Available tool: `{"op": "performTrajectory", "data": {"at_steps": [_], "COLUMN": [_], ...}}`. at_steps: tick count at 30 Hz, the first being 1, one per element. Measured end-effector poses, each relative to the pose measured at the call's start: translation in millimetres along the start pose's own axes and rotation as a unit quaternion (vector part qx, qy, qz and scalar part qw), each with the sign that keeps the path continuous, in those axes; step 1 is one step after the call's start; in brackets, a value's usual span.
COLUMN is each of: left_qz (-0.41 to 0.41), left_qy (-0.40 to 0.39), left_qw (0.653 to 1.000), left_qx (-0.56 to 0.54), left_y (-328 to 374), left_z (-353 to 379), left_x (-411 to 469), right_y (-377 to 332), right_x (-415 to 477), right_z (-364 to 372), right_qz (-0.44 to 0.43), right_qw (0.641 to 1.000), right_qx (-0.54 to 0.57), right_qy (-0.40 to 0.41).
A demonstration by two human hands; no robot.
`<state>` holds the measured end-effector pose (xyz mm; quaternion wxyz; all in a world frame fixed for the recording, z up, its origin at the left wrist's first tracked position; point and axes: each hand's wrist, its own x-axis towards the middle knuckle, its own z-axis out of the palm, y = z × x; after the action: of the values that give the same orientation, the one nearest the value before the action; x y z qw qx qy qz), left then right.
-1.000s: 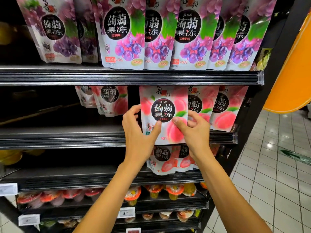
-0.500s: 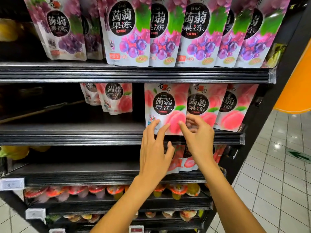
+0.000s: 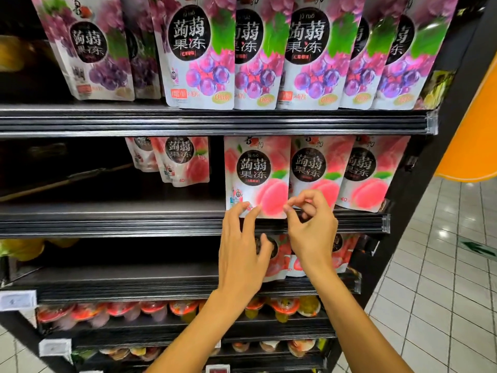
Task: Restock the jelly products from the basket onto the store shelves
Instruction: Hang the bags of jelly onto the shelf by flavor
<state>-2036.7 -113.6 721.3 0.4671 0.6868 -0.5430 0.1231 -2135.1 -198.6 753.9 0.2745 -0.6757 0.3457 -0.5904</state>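
Head view: a peach jelly pouch (image 3: 256, 176) stands upright at the front of the middle shelf (image 3: 107, 219), just beside two more peach pouches (image 3: 314, 168). The left hand (image 3: 242, 249) touches its lower edge with straight fingers. The right hand (image 3: 313, 230) curls its fingers at the pouch's lower right corner; whether they pinch it I cannot tell. Both hands partly hide the lower pouches (image 3: 279, 257).

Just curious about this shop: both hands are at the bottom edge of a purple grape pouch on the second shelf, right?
Not grape. The head view shows left hand and right hand at the bottom edge of a pink peach pouch on the second shelf; purple grape pouches stand one shelf higher.
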Motion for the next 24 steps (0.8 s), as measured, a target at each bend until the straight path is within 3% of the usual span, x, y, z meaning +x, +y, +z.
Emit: {"op": "performTrajectory", "data": {"at_steps": [10, 16, 24], "left_qz": [0.024, 0.054, 0.055], "left_qy": [0.002, 0.004, -0.064], "left_qw": [0.998, 0.996, 0.995], "left_qx": [0.053, 0.069, 0.046], "left_y": [5.0, 4.8, 9.9], "left_z": [7.4, 10.3, 8.4], "left_x": [-3.5, -1.0, 0.8], "right_y": [19.4, 21.7, 24.9], "right_x": [-3.4, 3.4, 7.6], "right_z": [5.4, -3.9, -23.1], "right_qz": [-0.016, -0.015, 0.030], "right_qw": [0.995, 0.992, 0.991], "right_qx": [-0.048, -0.097, -0.105], "right_qy": [0.083, 0.075, 0.076]}}
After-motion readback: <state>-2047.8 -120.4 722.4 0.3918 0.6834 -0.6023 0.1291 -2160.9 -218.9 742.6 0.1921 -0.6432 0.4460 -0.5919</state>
